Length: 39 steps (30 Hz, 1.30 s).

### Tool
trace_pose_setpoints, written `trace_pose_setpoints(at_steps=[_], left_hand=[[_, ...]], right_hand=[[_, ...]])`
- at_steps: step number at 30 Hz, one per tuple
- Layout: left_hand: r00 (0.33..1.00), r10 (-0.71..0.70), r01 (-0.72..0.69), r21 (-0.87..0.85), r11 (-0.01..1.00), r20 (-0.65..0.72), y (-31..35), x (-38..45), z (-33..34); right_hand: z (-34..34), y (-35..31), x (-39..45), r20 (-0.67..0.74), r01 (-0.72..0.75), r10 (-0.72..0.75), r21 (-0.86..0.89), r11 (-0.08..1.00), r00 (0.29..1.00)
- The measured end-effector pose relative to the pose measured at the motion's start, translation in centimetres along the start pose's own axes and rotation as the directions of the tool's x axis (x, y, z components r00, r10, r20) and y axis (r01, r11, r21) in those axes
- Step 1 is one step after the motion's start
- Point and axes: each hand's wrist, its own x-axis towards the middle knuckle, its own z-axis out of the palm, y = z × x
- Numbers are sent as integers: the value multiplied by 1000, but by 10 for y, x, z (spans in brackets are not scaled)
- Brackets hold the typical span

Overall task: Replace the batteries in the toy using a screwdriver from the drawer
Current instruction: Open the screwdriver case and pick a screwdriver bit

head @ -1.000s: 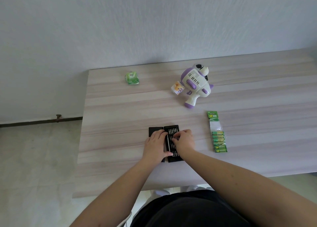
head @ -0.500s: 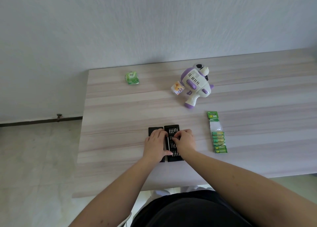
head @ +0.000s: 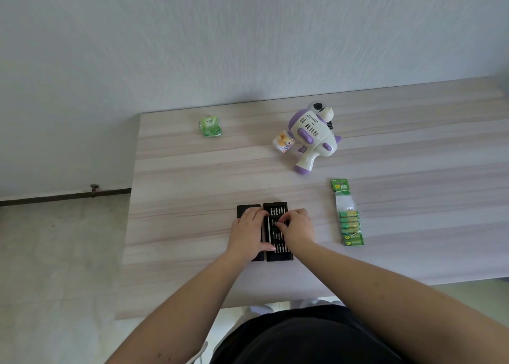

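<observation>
Step in hand, I'd say: picking a bit from the open screwdriver bit kit (head: 277, 233), w/ the toy untouched so far. Left hand (head: 249, 235) lies flat, fingers fairly straight, on the kit's black lid (head: 248, 211), thumb reaching onto the bit tray. Right hand (head: 298, 228) has fingers curled down onto the middle bit rows; looks like a pinch on one bit, but can't tell if anything is actually held. Next move prob. needs a small cross-head bit pulled straight up, then seated in the slim silver driver shaft just left of right fingertips.

Toy bubble gun (head: 312, 136), white/purple: well beyond the fingers, far side, w/ 1 small bottle (head: 283, 142) touching it. Battery strip (head: 349, 220): 1 pack, right of right hand, approx. 6 cells. 1 green packet (head: 210, 127) far left.
</observation>
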Motion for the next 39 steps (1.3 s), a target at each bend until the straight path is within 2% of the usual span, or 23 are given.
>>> trace_pose_setpoints(at_steps=[7, 24, 32, 39], left_hand=[[992, 65, -76, 96, 992, 111, -5, -3, 0], [994, 70, -76, 72, 994, 82, 1, -7, 2], [994, 71, -81, 115, 990, 86, 4, -9, 4], [996, 40, -43, 27, 999, 78, 3, -8, 3]], right_hand=[[-1, 0, 0, 8, -19, 19, 12, 1000, 1000], [-1, 1, -1, -2, -14, 14, 22, 1000, 1000], [-2, 1, -1, 5, -17, 17, 24, 1000, 1000], [-3, 2, -3, 11, -19, 19, 29, 999, 1000]])
